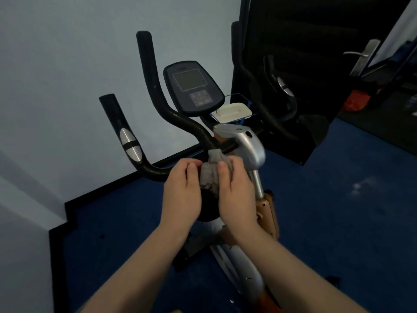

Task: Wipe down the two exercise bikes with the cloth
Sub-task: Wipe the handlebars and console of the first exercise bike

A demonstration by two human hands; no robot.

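Head view: cloth point(208, 175) bunched between left hand point(182, 188) and right hand point(234, 190), both gripping it, just before bike point(246, 147) handlebar centre. Step: regathering cloth, likely. Next: press wad onto bar ahead, rub along.

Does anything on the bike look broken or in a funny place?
Nothing looks broken. One odd thing: a small white tray sits on a thin wire holder beside the console, and it looks tilted. Both hands, left and right, hold the bunched grey cloth at the handlebar.
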